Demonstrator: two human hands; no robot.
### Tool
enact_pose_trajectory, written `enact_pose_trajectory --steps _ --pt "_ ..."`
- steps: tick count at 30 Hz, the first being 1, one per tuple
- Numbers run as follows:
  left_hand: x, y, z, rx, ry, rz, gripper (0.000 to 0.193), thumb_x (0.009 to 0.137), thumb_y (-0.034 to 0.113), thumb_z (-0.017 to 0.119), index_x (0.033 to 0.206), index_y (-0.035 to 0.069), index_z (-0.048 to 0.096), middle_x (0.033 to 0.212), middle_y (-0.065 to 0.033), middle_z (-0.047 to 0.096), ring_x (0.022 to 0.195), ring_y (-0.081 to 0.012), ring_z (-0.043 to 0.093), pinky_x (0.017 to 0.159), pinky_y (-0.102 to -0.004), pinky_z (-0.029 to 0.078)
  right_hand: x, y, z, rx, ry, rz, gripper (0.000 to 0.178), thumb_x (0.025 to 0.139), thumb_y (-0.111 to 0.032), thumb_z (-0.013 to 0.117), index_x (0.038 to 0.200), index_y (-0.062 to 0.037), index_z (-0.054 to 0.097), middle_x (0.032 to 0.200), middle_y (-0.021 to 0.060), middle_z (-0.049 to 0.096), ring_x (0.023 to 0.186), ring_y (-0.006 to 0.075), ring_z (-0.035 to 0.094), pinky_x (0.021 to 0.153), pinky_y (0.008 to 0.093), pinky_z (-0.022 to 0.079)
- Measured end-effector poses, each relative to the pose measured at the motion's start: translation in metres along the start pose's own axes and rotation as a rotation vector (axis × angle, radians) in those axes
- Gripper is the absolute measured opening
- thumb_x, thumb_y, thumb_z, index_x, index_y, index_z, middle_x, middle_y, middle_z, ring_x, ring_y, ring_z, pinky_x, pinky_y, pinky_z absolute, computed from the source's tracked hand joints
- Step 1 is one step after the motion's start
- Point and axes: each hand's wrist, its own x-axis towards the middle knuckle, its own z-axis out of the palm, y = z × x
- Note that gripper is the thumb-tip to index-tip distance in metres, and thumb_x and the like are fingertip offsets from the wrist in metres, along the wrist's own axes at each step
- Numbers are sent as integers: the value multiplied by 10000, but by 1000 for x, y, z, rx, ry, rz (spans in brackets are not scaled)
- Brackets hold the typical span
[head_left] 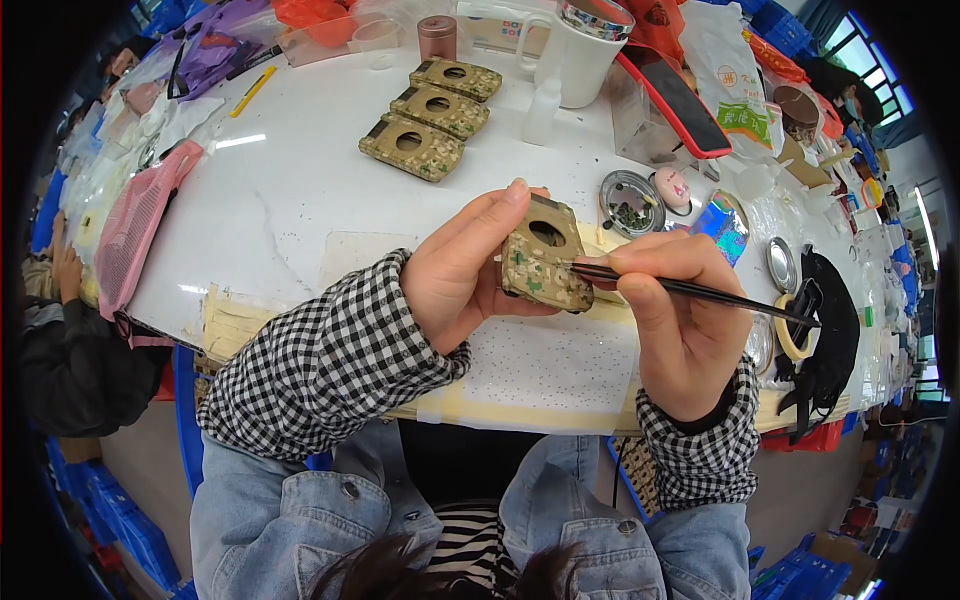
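Grip first: right hand pinches black tweezers tightly between thumb and fingers, tips at the face of a camouflage shell, just below its round hole; actual contact too small to confirm. Left-hand grip closes on that shell, thumb along its edge, holding it tilted above the counter. Progress, my judgement: the held shell has green and tan patches over much of its visible face, so partly or mostly done; remaining work can't be told. Below it, a dotted white sheet. Beyond, a round dish holds dark green bits, likely material not yet used. Farther back, three similar patterned shells lie in a row, apparently done. Writing: none legible on the held shell; the plastic bag has red and green print, the rear box coloured lettering.
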Motion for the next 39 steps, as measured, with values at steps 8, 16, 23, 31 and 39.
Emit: enact_pose_trajectory --steps 8,16,23,31,39 --pt "0 0 -1 -24 -13 -3 493 964 489 308 1257 112 429 1164 -87 566 1021 -205 598 829 -355 529 -1 2 -3 82 1 39 121 859 -23 614 960 38 586 924 100 608 805 148 591 713 256 468" --pt "2 3 -4 -141 31 -16 483 958 474 351 1220 84 464 1116 -116 595 919 -236 647 777 -290 558 -1 1 -4 337 122 128 147 914 -39 523 1026 55 502 978 125 577 925 208 629 830 302 518" --pt "3 3 -4 -165 34 -17 482 958 473 354 1199 74 482 1090 -118 609 905 -242 651 755 -285 566 -1 3 -4 339 104 120 137 910 -24 524 1022 54 507 979 125 571 933 193 619 837 292 513" --pt "3 2 -5 -161 19 -24 502 957 484 342 1217 74 471 1099 -124 605 906 -242 653 736 -273 573 -1 5 0 311 70 119 127 902 -16 539 1014 42 528 980 112 570 925 161 600 832 267 481" --pt "3 1 -3 -107 -22 -39 508 955 492 340 1219 78 468 1118 -109 598 930 -211 644 770 -302 568 -1 7 0 160 -7 83 118 894 -49 574 985 25 577 948 82 594 853 111 550 776 233 425"
